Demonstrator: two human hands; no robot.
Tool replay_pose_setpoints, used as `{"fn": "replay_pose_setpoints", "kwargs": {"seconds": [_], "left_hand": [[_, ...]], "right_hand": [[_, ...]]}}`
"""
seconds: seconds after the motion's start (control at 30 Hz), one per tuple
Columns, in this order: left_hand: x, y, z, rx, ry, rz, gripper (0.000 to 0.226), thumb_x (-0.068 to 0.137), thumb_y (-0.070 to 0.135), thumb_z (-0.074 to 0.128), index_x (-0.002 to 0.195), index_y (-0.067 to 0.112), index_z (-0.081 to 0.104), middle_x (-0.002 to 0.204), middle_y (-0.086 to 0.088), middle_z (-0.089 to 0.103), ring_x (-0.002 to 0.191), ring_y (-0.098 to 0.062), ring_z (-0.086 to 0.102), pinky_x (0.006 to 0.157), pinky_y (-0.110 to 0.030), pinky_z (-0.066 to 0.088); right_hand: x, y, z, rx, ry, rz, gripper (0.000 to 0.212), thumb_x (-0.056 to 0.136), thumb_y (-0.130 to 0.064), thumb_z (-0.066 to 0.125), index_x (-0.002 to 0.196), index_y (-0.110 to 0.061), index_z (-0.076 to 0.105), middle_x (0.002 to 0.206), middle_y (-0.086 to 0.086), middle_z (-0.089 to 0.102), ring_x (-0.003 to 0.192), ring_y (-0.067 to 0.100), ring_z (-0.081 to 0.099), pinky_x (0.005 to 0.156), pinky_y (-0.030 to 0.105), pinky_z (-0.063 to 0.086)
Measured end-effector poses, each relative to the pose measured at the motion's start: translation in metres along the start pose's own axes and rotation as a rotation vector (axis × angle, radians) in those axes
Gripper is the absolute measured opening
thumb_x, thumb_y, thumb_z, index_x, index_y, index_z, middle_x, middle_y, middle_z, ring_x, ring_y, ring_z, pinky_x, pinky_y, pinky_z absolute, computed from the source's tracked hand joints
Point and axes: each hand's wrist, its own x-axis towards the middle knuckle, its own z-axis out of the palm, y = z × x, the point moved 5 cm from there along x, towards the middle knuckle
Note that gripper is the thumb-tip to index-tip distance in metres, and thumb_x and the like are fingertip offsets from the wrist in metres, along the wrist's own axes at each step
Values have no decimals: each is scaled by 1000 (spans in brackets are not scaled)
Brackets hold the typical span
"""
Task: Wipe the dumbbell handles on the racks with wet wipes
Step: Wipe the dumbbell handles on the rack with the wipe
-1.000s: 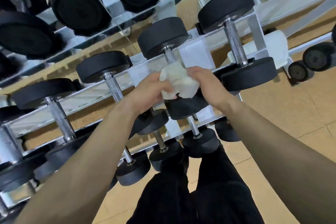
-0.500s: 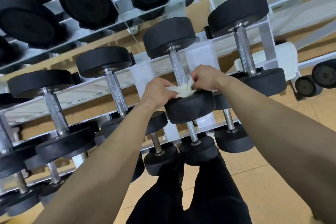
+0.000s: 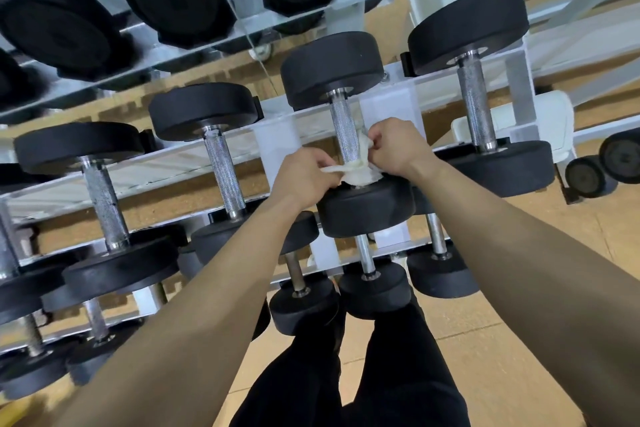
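We find the wipe (image 3: 360, 172) around the near end of the middle handle (image 3: 344, 130), left hand (image 3: 304, 178) on its left, right hand (image 3: 396, 146) on its right; further dumbbells (image 3: 202, 111) flank it on the rack (image 3: 166, 166).

Knurled shiny metal handle (image 3: 344, 131), matt black rubber heads (image 3: 365, 206), crumpled white wipe (image 3: 358, 173)

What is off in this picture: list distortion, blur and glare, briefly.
Head view: wide-angle bowing curves the rack rail and stretches the forearms near the edges; lighting even, shadows soft, pale sheen on that rail; knurled handle, wet wipe, left hand and right hand all sharp, no motion blur.
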Motion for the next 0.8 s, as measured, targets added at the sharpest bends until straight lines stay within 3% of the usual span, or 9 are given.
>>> {"fn": "replay_pose_setpoints", "kwargs": {"seconds": [0.1,0.2,0.27,0.33,0.43,0.5,0.6,0.7,0.8], "left_hand": [[3,-3,3,5,25,-5,15,82,11,76,81,25,70,84,6,67,83,-12,62,66,-21,43],[4,0,5,-21,81,-62,16,79,10,76,83,23,69,86,4,66,83,-15,61,69,-24,46],[6,-1,8,-102,103,-111,16,79,10,76,86,22,68,90,0,69,81,-18,65,72,-28,53],[6,-4,13,-292,61,-179,20,81,2,72,90,18,66,94,-9,72,69,-19,69,66,-31,59],[3,-4,14,-553,-31,-207,25,85,-10,67,98,12,65,106,-17,69,74,-21,73,67,-26,61],[-4,-2,10,-699,-52,-235,31,86,-11,63,109,9,64,116,-14,66,93,-24,73,75,-26,62],[-16,-1,9,-831,-64,-302,39,87,-8,55,121,10,61,119,-12,67,105,-25,70,88,-32,60],[-28,5,2,-575,104,-153,25,86,9,65,108,21,66,104,3,72,96,-9,68,87,-28,56],[-42,21,-2,-407,266,51,11,87,16,69,92,25,70,87,10,71,83,-2,64,74,-16,49]], "right_hand": [[-3,0,2,23,29,27,29,82,-10,65,58,-23,54,65,-5,58,80,27,60,68,28,43],[-7,9,-4,137,65,127,13,79,-15,75,76,-21,64,79,-1,66,81,20,63,64,23,45],[-13,12,-8,312,68,204,18,80,-9,76,95,-13,66,81,2,68,69,14,63,55,17,43],[-23,6,-9,613,8,252,22,87,4,64,108,-2,64,80,11,69,57,10,66,50,17,47],[-33,-10,-5,843,-159,265,22,88,10,46,88,-3,64,81,13,67,72,20,71,59,21,57],[-33,-16,-4,874,-236,279,21,84,3,47,73,-11,59,87,12,70,81,25,73,76,29,61],[-25,-17,1,876,-368,300,18,94,-19,51,98,-14,68,105,12,76,93,28,74,91,36,58],[-20,-25,4,795,-440,282,36,100,-45,54,118,-17,66,106,7,78,97,23,75,91,35,57],[-20,-30,6,723,-426,286,48,100,-61,46,111,-19,64,96,3,76,84,16,73,79,29,57]]}}
